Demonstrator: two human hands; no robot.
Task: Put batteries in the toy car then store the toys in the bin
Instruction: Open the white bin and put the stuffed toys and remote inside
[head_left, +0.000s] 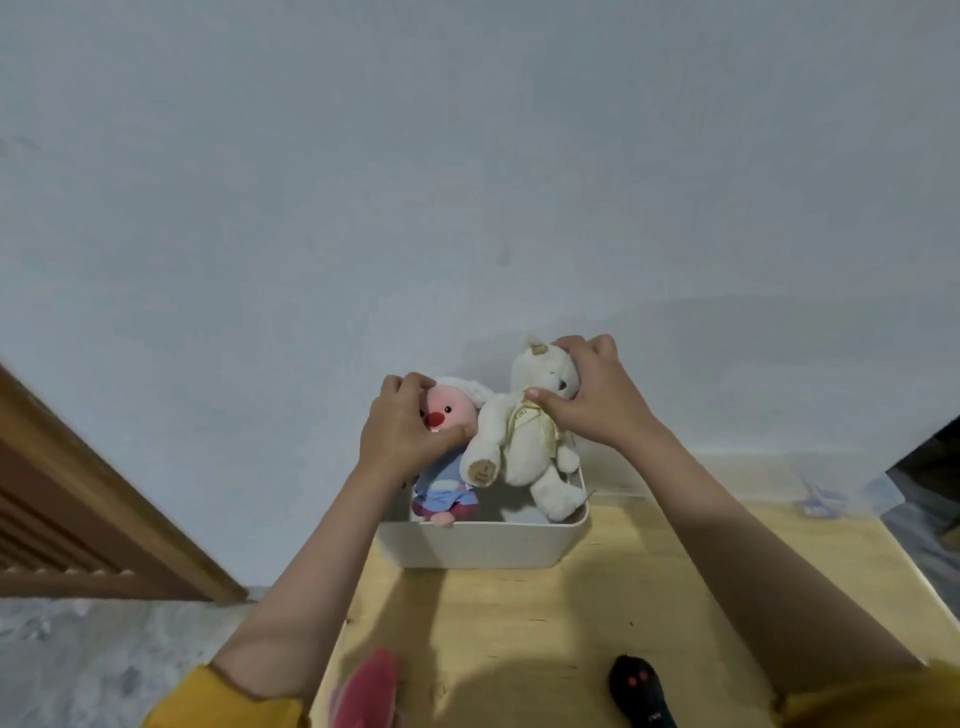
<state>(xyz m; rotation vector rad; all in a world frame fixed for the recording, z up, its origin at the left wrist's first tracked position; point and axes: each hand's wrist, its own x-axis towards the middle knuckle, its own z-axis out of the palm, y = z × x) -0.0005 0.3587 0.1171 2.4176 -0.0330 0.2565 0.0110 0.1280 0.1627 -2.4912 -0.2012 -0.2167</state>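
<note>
Head view: white bin (483, 545) at table's (519, 623) far edge, wall behind; left hand (405, 431) grips pink-faced doll (447, 415), right hand (592, 395) grips cream bear (524, 441) at 1 o'clock.

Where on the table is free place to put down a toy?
Bare wood lies between the white bin and the black remote, and right of the bin up to the wall. The bin itself is crowded: the pink plush and white bear fill it.

A white rectangular bin (478, 543) sits on a wooden table, with 2 plush toys upright over it: a pink-faced doll (448, 457) and a cream bear (530, 441).
</note>
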